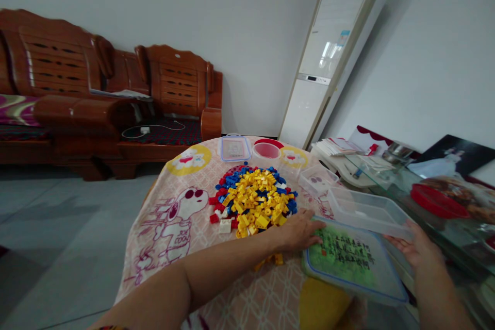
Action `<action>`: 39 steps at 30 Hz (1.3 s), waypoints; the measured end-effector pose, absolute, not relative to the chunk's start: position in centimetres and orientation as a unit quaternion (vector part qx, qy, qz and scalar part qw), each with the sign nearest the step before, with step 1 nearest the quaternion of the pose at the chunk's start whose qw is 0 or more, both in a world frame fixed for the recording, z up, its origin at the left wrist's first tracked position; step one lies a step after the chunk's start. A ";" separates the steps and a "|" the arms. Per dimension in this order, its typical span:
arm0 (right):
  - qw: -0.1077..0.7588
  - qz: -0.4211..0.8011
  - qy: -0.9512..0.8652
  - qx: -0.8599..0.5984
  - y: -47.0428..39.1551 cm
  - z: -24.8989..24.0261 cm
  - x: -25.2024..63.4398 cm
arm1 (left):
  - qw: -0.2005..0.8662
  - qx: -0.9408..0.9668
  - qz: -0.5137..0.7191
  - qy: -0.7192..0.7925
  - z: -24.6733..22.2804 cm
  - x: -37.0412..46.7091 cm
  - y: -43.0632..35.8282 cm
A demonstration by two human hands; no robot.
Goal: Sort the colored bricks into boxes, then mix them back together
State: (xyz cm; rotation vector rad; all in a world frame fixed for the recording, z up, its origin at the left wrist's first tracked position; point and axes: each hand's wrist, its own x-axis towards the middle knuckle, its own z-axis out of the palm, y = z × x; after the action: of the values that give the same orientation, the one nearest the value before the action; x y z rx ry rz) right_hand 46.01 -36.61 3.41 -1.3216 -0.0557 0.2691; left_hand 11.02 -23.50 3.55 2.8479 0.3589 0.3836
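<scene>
A lidded plastic box (351,258) with green contents, a blue-rimmed lid and dark writing lies at the table's near right. My left hand (299,229) reaches across to its left corner, fingers stretched out and touching the lid's edge. My right hand (413,250) is closed on the near right end of a clear plastic container (367,211), which is tilted just beyond the lidded box. Left of the box spreads a heap of toy building bricks (259,198), yellow on top, with blue, red and a few white ones around it.
At the table's far side are a flat blue-rimmed lid (235,148) and a round tub (266,151). A smaller clear container (317,180) stands behind the held one. A glass-topped cabinet (379,178) borders the right side. A patterned cloth (154,247) covers the table.
</scene>
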 end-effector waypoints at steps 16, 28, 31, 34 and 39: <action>0.540 0.324 -0.083 -0.772 -35.0 3.2 43.8 | 0.145 0.967 0.170 0.126 2.1 8.5 -24.7; 0.126 0.075 -0.328 -0.933 -34.2 5.0 44.9 | 0.241 0.930 0.254 0.113 5.3 5.4 -20.7; 0.073 -0.077 -0.435 -0.894 -32.5 6.9 43.3 | 0.230 0.885 0.354 0.194 6.1 3.3 -16.8; 0.085 -0.120 -0.494 -0.857 -29.9 8.5 40.4 | 0.191 0.832 0.424 0.302 5.4 0.7 -13.0; 0.116 -0.121 -0.576 -0.800 -24.6 9.9 35.4 | 0.150 0.733 0.491 0.446 3.1 -3.9 -8.7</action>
State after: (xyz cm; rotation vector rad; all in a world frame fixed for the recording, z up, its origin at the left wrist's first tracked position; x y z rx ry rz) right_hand 35.38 -24.64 9.87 -2.3433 -1.6878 -0.3535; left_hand -3.89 -8.69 3.08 2.1067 1.2800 1.4094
